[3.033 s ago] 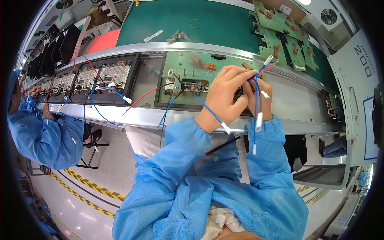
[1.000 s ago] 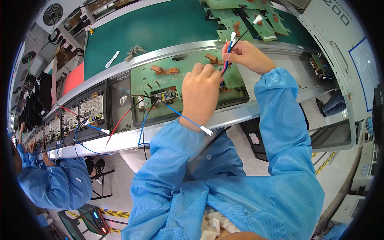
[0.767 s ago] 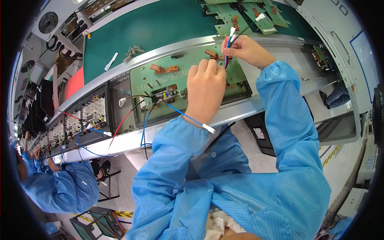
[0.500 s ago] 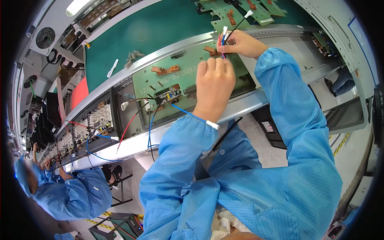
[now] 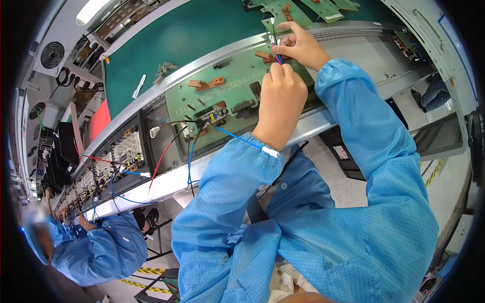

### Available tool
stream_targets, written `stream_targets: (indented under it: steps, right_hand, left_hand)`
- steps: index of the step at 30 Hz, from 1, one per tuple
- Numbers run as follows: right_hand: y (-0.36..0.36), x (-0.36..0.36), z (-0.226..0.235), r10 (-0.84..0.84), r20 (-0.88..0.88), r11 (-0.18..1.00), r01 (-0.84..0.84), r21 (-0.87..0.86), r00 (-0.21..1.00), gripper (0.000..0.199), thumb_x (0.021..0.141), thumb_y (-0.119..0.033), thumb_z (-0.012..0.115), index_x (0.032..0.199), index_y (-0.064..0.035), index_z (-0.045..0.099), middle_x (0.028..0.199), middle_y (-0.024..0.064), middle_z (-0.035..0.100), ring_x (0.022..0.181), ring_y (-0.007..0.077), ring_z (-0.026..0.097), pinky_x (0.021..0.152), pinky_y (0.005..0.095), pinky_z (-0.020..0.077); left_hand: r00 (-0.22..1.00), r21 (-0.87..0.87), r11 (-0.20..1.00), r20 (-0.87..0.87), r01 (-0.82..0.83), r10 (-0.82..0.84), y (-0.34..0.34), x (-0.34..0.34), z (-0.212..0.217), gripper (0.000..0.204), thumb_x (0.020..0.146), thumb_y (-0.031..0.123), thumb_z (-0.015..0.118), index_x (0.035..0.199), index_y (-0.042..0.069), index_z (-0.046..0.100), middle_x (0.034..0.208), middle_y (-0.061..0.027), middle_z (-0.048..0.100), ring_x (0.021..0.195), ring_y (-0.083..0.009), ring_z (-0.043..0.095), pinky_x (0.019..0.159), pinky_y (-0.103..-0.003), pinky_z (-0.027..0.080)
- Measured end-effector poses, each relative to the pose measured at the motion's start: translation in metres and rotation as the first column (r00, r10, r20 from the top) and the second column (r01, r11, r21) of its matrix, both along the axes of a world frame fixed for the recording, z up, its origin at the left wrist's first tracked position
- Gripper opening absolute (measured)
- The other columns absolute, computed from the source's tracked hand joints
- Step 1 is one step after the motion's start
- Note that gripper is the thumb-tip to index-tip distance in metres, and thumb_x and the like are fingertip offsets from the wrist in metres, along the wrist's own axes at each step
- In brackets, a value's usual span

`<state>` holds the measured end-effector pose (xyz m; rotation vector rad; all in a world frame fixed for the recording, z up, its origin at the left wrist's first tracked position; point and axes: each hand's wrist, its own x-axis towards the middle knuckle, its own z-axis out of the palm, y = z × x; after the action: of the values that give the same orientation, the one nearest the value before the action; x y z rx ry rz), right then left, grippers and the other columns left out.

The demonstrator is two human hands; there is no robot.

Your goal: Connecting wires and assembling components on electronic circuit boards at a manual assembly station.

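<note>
My left hand (image 5: 283, 98) is closed in a fist, back up, around the lower end of a small bundle of red, blue and black wires (image 5: 279, 58). White connectors show at the top of the bundle. My right hand (image 5: 303, 48) has its thumb against the wires just above the left fist, with the index finger lifted away; how firmly it grips is hard to see. Below both hands lies a green fixture board (image 5: 230, 90) with brown clamps (image 5: 206, 84) and a small circuit board (image 5: 214, 117). A blue wire (image 5: 237, 136) with a white end crosses my left cuff.
A metal rail (image 5: 187, 71) runs behind the fixture, with a green mat (image 5: 146, 55) beyond it. Small metal parts (image 5: 165, 69) and a white strip (image 5: 139, 87) lie there. More green boards (image 5: 288, 15) are at the back. A co-worker in blue (image 5: 101, 250) is at left.
My left hand has shifted slightly right and down. The right hand's index finger has lifted from its pinch, and the black wire with its white connector now stands more upright.
</note>
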<state>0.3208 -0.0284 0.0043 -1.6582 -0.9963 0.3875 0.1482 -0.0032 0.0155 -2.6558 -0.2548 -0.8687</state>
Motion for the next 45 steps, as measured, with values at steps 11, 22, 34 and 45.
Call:
stream_targets:
  steps: [11,22,34,45]
  right_hand:
    - [0.011,0.0,0.029,0.22,0.689,0.972,-0.095,-0.215,0.69,0.022,0.082,-0.025,0.062,0.081,-0.0036,0.067,0.075,0.0138,0.068,0.073,0.0316,0.065,0.069,0.0413,0.0504]
    - [0.03,-0.014,0.039,0.271,0.738,0.919,0.062,-0.389,0.618,0.026,0.081,-0.031,0.064,0.082,-0.0045,0.062,0.069,0.0099,0.063,0.064,0.0285,0.06,0.061,0.0395,0.0481]
    - [0.007,0.013,0.023,0.236,0.51,0.968,-0.154,-0.199,0.827,0.013,0.089,-0.018,0.062,0.088,-0.0055,0.065,0.081,0.0049,0.053,0.075,0.0157,0.054,0.065,0.029,0.0424]
    - [-0.025,0.036,0.014,0.331,0.448,0.932,-0.363,-0.016,0.831,0.009,0.084,-0.005,0.068,0.091,-0.0005,0.066,0.099,0.0071,0.058,0.082,0.0164,0.057,0.069,0.0271,0.0458]
  left_hand:
    - [0.996,0.045,0.997,-0.061,-0.066,0.068,-0.008,0.006,-0.004,0.006,0.072,0.013,0.062,0.071,0.008,0.066,0.078,-0.0044,0.052,0.08,-0.0201,0.05,0.06,-0.028,0.039]
    - [0.98,0.078,0.994,-0.175,-0.081,0.094,-0.011,0.005,-0.003,0.016,0.076,0.015,0.06,0.084,0.006,0.071,0.085,-0.0059,0.054,0.084,-0.022,0.048,0.068,-0.032,0.039]
    - [0.977,0.105,0.986,-0.153,-0.133,0.148,-0.02,0.014,-0.001,0.024,0.081,0.02,0.055,0.091,0.005,0.07,0.085,-0.0081,0.056,0.086,-0.0245,0.05,0.075,-0.035,0.039]
    - [0.991,0.075,0.989,-0.046,-0.125,0.129,-0.026,0.015,-0.003,0.02,0.077,0.018,0.059,0.085,0.005,0.071,0.081,-0.0061,0.055,0.084,-0.0217,0.049,0.073,-0.032,0.04]
